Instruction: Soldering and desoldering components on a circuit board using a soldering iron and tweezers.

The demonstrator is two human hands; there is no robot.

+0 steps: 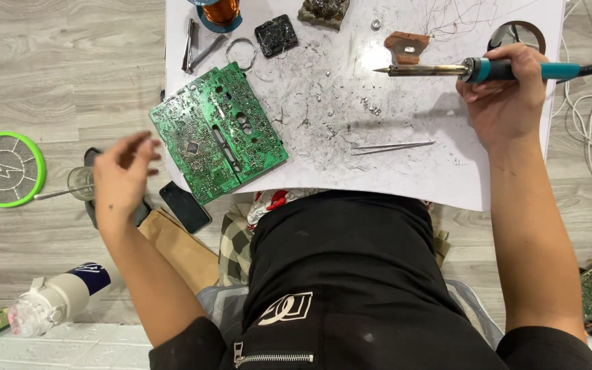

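1. Closest to the lens sits the person's black zipped top (351, 288), with both forearms reaching out from it over a white work sheet (405, 171) laid on the wood-look floor.
2. Right hand (505, 96) is closed around the teal handle of a soldering iron (474, 69), held level with the hot tip pointing left, above the sheet and apart from the skin.
3. Left hand (121, 179) hangs open and empty, fingers loosely spread and slightly blurred, off the sheet's left edge beside a dark phone (185, 206).
4. Green circuit board (217, 130) lies flat, solder side up, at the sheet's near-left corner, between the two hands.
5. Tweezers (392, 146) rest on the sheet among grey solder crumbs, near the right hand.
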